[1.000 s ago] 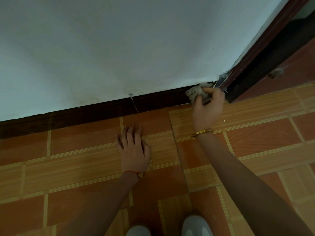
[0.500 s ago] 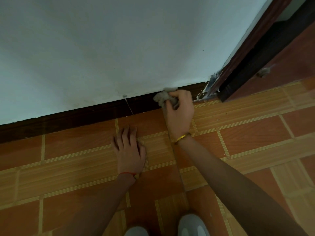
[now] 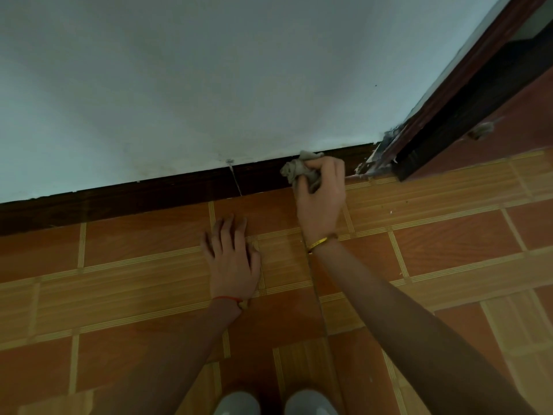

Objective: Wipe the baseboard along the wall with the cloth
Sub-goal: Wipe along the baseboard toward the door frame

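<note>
Cloth (image 3: 299, 172) bunched up, grey and crumpled, pressed against the dark baseboard (image 3: 149, 199) at the foot of the wall (image 3: 209, 85), toward the right end of the board and not far from the door frame (image 3: 466, 85). Right hand (image 3: 321, 199) wrapped around it, fingers curled over the top, knuckles facing the camera, a wad of fabric sticking out to the left of the fist. Gold bracelet (image 3: 320, 242) snug on that wrist, forearm stretching back to the near right.

Left hand (image 3: 233, 262) flat on the floor (image 3: 449, 241), palm down, fingers straight and slightly spread, gripping nothing, planted a little nearer than the baseboard and just left of the right hand. Red string (image 3: 227, 298) tied round that wrist.

Baseboard running as one dark band from the far left edge across to the frame, with a thin pale line (image 3: 236, 182) crossing it left of the cloth. Chipped, pale patches (image 3: 377, 157) where board meets frame. Orange and tan tiles underfoot, striped borders between them. Small grey clump (image 3: 480, 131) lying beyond the frame on the far right, too blurred to name. Two pale shoe tips (image 3: 275, 402) peeking in at the near edge.
</note>
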A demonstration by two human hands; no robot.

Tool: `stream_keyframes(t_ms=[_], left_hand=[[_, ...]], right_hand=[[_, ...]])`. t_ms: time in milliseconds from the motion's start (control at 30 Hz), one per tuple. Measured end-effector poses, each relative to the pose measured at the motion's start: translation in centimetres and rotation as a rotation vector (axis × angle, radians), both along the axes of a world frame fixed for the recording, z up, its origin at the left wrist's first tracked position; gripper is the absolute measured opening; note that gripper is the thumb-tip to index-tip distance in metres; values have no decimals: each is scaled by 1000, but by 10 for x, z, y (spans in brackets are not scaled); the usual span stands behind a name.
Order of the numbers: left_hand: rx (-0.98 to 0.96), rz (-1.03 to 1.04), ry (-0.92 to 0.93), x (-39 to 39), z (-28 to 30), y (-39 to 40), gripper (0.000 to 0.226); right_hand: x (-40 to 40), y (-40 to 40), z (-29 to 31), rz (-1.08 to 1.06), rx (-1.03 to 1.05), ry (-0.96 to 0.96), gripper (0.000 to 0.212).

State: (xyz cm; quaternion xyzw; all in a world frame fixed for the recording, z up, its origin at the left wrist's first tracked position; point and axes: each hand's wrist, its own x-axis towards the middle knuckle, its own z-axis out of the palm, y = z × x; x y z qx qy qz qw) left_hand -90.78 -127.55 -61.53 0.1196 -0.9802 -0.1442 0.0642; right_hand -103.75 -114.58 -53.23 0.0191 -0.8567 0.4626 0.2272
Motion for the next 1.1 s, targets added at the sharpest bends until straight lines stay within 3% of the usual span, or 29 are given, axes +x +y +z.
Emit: stream_keyframes(t_ms=[100,333,700,933,1100], left_hand=[[-5,0,7,0,-1,-1,53],[8,5,-10,0,-1,0,53],[10,2,-13,0,-2,0,53],[11,5,-15,0,-1,1,52],[-6,10,-24,0,0,1,52]], right_hand=[[-2,4,0,-13,-11,3,21],[-31,71,-5,-302,-30,0,24],[0,8,-43,142,161,-188,28],[-41,96,-32,-400,43,-188,24],[-35,78,-36,-287,56,-228,23]])
